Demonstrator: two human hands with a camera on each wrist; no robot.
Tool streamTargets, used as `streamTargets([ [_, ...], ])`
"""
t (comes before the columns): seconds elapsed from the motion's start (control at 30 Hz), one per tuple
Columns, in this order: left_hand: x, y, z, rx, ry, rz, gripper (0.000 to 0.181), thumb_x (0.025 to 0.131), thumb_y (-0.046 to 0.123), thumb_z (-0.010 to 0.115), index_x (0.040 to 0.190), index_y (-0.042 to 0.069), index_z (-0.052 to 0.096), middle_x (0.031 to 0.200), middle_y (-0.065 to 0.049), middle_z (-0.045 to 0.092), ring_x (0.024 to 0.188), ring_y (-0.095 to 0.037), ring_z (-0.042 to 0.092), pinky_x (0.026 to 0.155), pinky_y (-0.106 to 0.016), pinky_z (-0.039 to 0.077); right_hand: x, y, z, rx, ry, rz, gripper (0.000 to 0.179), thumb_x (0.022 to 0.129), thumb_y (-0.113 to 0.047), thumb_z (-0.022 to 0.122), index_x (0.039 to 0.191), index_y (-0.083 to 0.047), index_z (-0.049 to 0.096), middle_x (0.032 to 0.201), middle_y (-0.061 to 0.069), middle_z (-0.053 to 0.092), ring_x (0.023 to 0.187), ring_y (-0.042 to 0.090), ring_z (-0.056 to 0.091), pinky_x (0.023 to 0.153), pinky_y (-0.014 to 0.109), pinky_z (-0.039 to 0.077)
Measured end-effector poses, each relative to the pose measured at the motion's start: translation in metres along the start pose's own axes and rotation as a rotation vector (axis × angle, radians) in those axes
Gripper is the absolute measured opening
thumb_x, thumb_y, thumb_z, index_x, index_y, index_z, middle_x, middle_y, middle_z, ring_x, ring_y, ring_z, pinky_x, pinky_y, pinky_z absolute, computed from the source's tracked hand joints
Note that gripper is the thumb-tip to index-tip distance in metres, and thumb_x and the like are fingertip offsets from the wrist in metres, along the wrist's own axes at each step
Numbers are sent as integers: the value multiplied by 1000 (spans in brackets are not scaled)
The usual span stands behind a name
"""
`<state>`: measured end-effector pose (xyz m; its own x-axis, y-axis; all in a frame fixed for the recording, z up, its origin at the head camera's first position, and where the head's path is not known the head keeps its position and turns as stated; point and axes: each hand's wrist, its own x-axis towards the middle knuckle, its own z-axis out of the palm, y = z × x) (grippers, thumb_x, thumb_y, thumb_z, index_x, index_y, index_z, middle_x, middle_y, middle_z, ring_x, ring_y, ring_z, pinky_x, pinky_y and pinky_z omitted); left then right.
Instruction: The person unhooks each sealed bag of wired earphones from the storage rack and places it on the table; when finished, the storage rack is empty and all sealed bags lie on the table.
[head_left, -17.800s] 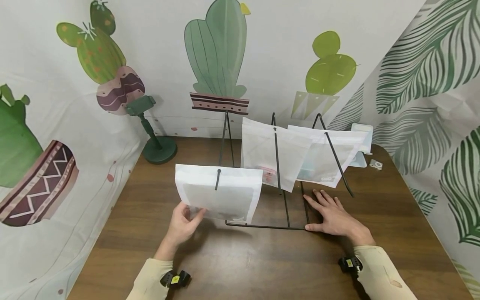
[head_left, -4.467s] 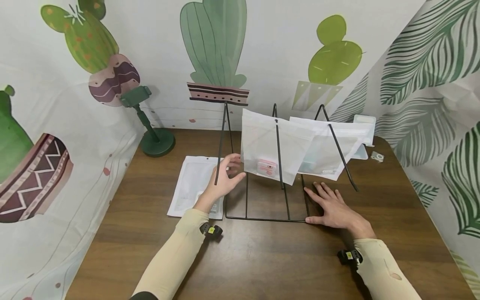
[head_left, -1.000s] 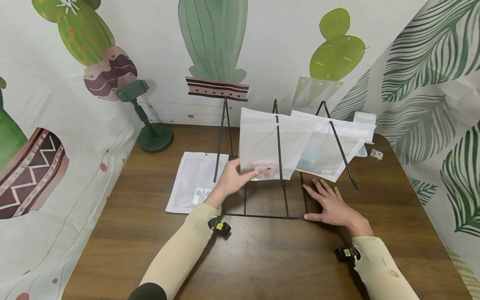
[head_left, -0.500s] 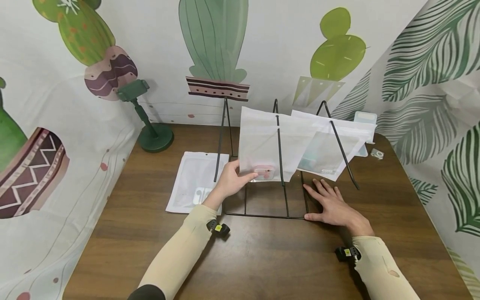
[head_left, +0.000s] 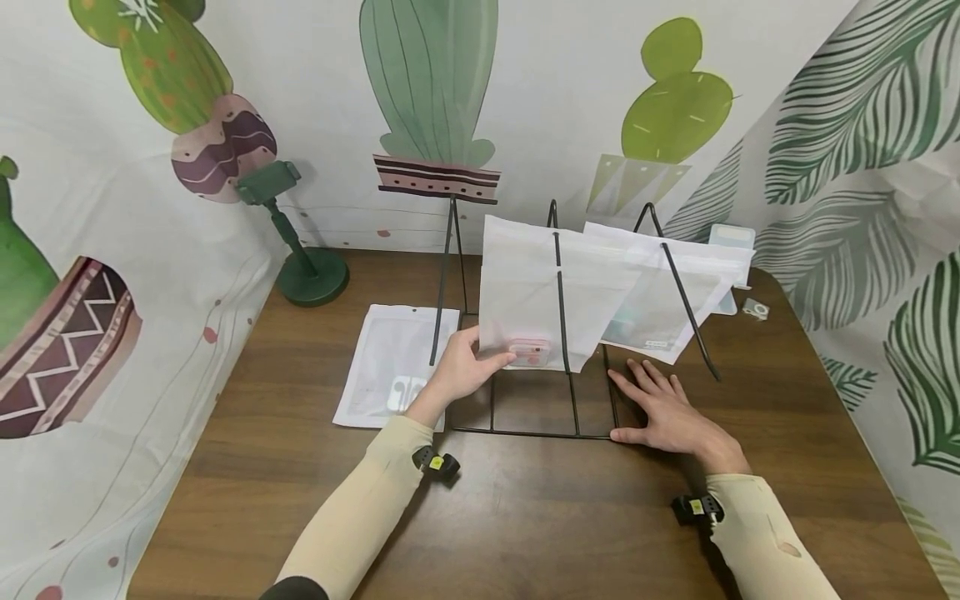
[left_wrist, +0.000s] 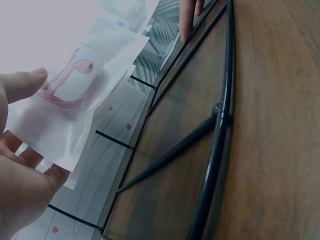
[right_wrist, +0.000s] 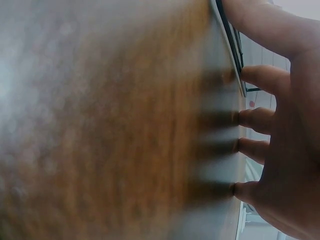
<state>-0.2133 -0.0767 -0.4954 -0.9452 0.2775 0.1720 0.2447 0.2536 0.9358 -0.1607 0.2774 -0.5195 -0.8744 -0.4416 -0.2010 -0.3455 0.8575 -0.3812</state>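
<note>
A white zip bag (head_left: 525,292) hangs by its top hole on the middle prong of the black wire rack (head_left: 532,432). Thumb and fingers of my left hand (head_left: 461,367) pinch its lower left corner. In the left wrist view, pink earphones in a clear case (left_wrist: 80,75) show through that bag. My right hand (head_left: 663,417) rests with fingers spread on the table, its thumb at the front right corner of the rack base. A second white bag (head_left: 660,308) hangs on the right prong. The left prong (head_left: 442,308) carries nothing.
Another white bag (head_left: 390,350) with white earphones inside lies flat on the table, left of the rack. A green phone stand (head_left: 311,275) is at the back left. Behind the right prong sit a pale blue item (head_left: 729,242) and a small clear-cased item (head_left: 755,309).
The bag from the left prong came off and now lies on the table. My left hand moved right onto the middle bag, whose bottom has swung slightly forward. The right hand stayed put.
</note>
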Motion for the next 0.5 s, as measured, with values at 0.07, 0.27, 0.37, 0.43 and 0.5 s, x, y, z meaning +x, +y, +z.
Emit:
streamTargets([
  [0.07,-1,1,0,10,-4,2,33,81,20,80,107,5,69,106,-10,72,99,-20,67,88,-37,55,0,0,0,-2,2,-1,98,78,-65,67,155,-20,27,161,24,13,147,47,6,109,74,4],
  [0.27,-3,1,0,28,-23,26,28,81,18,79,103,3,68,102,-11,72,95,-19,66,85,-35,55,-1,-1,0,-7,10,-3,98,78,-64,69,154,-18,29,160,25,14,146,47,7,108,74,5],
  [0.37,-4,1,0,30,-27,39,27,81,17,79,102,3,68,101,-11,72,94,-18,66,84,-34,55,0,-1,0,-7,13,-4,98,78,-64,69,154,-18,29,160,25,14,146,47,7,108,74,5],
  [0.43,-5,1,-1,32,-29,47,26,81,17,79,101,3,68,100,-11,72,92,-16,65,82,-32,55,0,-1,0,-5,13,-4,97,78,-64,69,154,-18,29,160,25,14,147,47,7,108,74,5],
  [0.5,-5,1,-1,32,-30,54,25,81,16,79,100,3,68,98,-11,72,89,-14,64,80,-30,55,1,0,0,-6,12,-3,97,78,-64,68,155,-19,28,160,24,14,147,47,7,109,74,5],
])
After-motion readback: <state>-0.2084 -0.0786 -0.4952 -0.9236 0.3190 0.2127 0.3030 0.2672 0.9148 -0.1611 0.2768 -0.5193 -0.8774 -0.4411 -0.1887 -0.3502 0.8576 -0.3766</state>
